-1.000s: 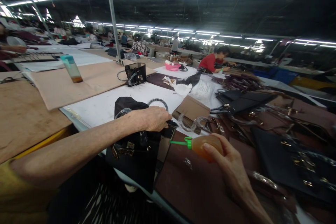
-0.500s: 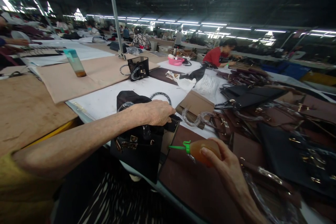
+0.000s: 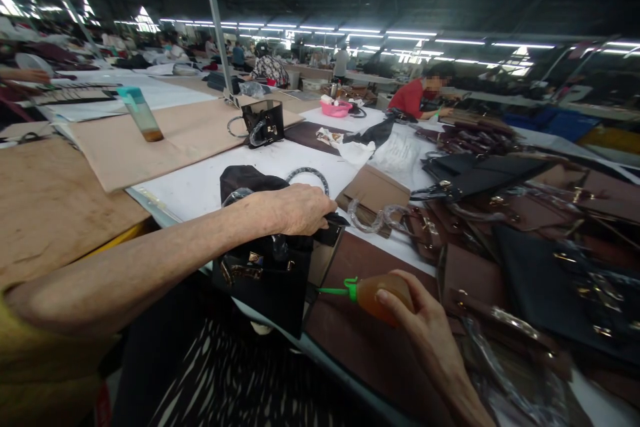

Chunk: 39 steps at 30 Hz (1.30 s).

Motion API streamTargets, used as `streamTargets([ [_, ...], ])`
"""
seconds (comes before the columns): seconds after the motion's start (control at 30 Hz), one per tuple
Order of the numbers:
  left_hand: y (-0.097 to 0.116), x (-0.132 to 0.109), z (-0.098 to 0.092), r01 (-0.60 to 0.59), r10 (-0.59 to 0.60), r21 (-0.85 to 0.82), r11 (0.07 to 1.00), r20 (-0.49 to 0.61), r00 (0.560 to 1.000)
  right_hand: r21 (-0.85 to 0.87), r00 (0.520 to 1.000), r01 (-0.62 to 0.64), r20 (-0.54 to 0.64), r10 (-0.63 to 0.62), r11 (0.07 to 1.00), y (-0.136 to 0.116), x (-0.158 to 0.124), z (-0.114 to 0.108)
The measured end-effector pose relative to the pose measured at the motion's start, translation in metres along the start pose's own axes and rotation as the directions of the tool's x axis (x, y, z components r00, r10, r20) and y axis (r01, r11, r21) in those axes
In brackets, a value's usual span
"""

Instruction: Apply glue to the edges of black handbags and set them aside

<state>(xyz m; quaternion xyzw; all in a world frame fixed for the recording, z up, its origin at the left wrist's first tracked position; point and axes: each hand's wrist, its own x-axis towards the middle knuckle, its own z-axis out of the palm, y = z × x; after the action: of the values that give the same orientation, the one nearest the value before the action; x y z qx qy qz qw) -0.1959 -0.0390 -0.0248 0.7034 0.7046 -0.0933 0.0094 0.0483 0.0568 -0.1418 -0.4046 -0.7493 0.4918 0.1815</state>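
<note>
My left hand (image 3: 305,210) reaches across a black handbag (image 3: 270,300) with gold-coloured hardware and plastic-wrapped handles. Its fingers are closed on a black strip (image 3: 337,218) at the bag's right side; how the strip joins the bag is hidden. In my right hand (image 3: 425,323) is a squeeze bottle (image 3: 383,293) of amber liquid, lying nearly level. The bottle's thin green nozzle (image 3: 333,291) points left, its tip close to the bag's right edge. Beneath the bottle lies a flat dark brown panel (image 3: 360,340).
Brown and black handbags (image 3: 545,287) are heaped at the right. A tan bag (image 3: 375,190) lies beyond my hands. Further back stand a small black bag (image 3: 263,121), a teal-lidded bottle (image 3: 141,115) and a pink basket (image 3: 335,108). A person in red (image 3: 410,99) works across the table.
My right hand has brought the squeeze bottle slightly left and down, so the nozzle tip is nearer the bag's edge. My left hand keeps its hold on the strip.
</note>
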Motion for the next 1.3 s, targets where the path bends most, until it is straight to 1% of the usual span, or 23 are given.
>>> streamTargets([
  [0.1, 0.000, -0.004, 0.002, -0.015, 0.015, 0.005, 1.000, -0.023, 1.000, 0.023, 1.000, -0.006, 0.020, 0.005, 1.000, 0.006, -0.003, 0.001],
  [0.17, 0.001, -0.009, 0.000, -0.028, 0.029, 0.015, 0.999, -0.052, 0.998, 0.047, 0.999, -0.008, 0.039, 0.006, 0.999, 0.008, -0.004, 0.001],
  [0.23, 0.002, -0.014, -0.009, -0.038, 0.040, 0.030, 0.999, -0.077, 0.996, 0.083, 0.999, -0.007, 0.054, 0.003, 0.997, 0.007, -0.003, 0.000],
  [0.37, 0.008, -0.023, -0.038, 0.003, 0.007, 0.093, 0.996, -0.099, 0.995, 0.176, 0.998, -0.015, 0.070, 0.003, 0.984, 0.001, 0.001, -0.003],
  [0.43, 0.011, -0.025, -0.047, 0.026, -0.006, 0.135, 0.991, -0.148, 0.989, 0.214, 0.998, -0.028, 0.069, 0.013, 0.976, -0.003, 0.005, -0.005],
  [0.47, 0.013, -0.025, -0.048, 0.026, 0.001, 0.152, 0.988, -0.180, 0.984, 0.227, 0.998, -0.034, 0.065, 0.020, 0.973, -0.004, 0.006, -0.006],
  [0.53, 0.016, -0.026, -0.043, 0.018, 0.024, 0.178, 0.984, -0.227, 0.974, 0.245, 0.998, -0.043, 0.056, 0.030, 0.969, -0.004, 0.010, -0.008],
  [0.67, 0.023, -0.031, -0.019, 0.021, 0.022, 0.195, 0.981, -0.217, 0.976, 0.256, 0.998, -0.058, 0.041, 0.049, 0.965, 0.001, 0.015, -0.010],
  [0.77, 0.029, -0.035, -0.007, 0.061, -0.007, 0.213, 0.975, -0.243, 0.970, 0.249, 0.999, -0.050, 0.027, 0.045, 0.967, 0.007, 0.018, -0.009],
  [0.9, 0.037, -0.040, -0.004, 0.111, -0.053, 0.206, 0.972, -0.270, 0.961, 0.227, 1.000, -0.006, -0.006, 0.007, 0.974, 0.008, 0.021, -0.003],
  [1.07, 0.039, -0.046, 0.001, 0.138, -0.088, 0.153, 0.979, -0.296, 0.951, 0.191, 0.997, 0.058, -0.063, -0.046, 0.980, 0.002, 0.033, 0.005],
  [1.2, 0.040, -0.049, 0.007, 0.138, -0.099, 0.127, 0.982, -0.274, 0.957, 0.166, 0.996, 0.069, -0.068, -0.058, 0.984, 0.001, 0.041, 0.009],
  [1.3, 0.041, -0.052, 0.011, 0.128, -0.089, 0.113, 0.985, -0.300, 0.950, 0.140, 0.995, 0.077, -0.081, -0.066, 0.987, 0.003, 0.043, 0.009],
])
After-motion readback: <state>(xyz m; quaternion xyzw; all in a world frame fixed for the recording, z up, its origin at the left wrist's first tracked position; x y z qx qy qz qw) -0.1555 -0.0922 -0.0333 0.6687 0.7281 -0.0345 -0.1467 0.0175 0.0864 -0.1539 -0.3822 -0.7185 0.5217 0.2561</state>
